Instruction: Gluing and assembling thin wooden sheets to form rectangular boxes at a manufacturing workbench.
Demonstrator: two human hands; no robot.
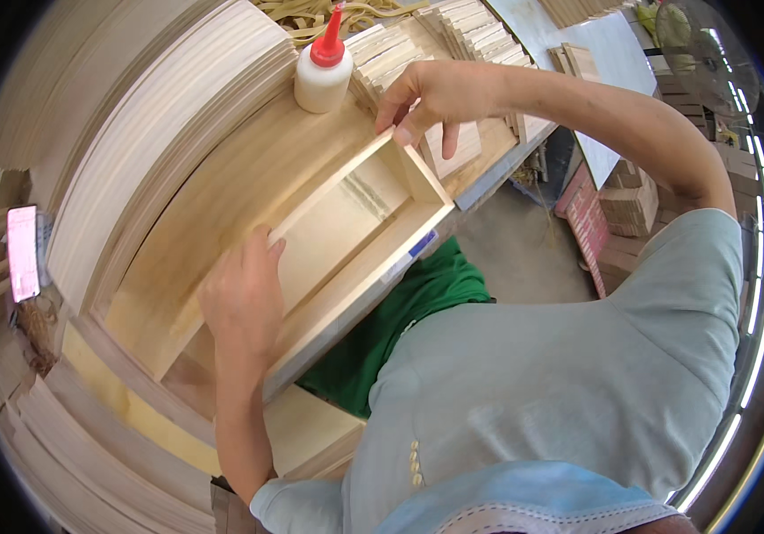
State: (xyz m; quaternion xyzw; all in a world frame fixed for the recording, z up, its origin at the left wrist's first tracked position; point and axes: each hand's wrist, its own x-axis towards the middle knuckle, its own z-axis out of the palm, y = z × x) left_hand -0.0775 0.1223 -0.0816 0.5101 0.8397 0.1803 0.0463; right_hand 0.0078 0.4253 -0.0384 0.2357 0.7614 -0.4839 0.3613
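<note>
From my end of the feed, the box (364, 267) sits slantwise along the bench's (222, 191) near edge, open side up, between both hands. Right hand (442, 96) has thumb and index finger narrowed on the far right corner, pinching the rim, other fingers hanging loose outside. Left hand (241, 292) is curled at the far rim, towards the other end; fingertips touch the wood, but I can't tell if they're actually gripping. That hand is a bit soft, and most of its fingers are out of sight. It also covers the box's left end for me. Blue label (423, 243) on the near wall: only partly readable as a shape.
</note>
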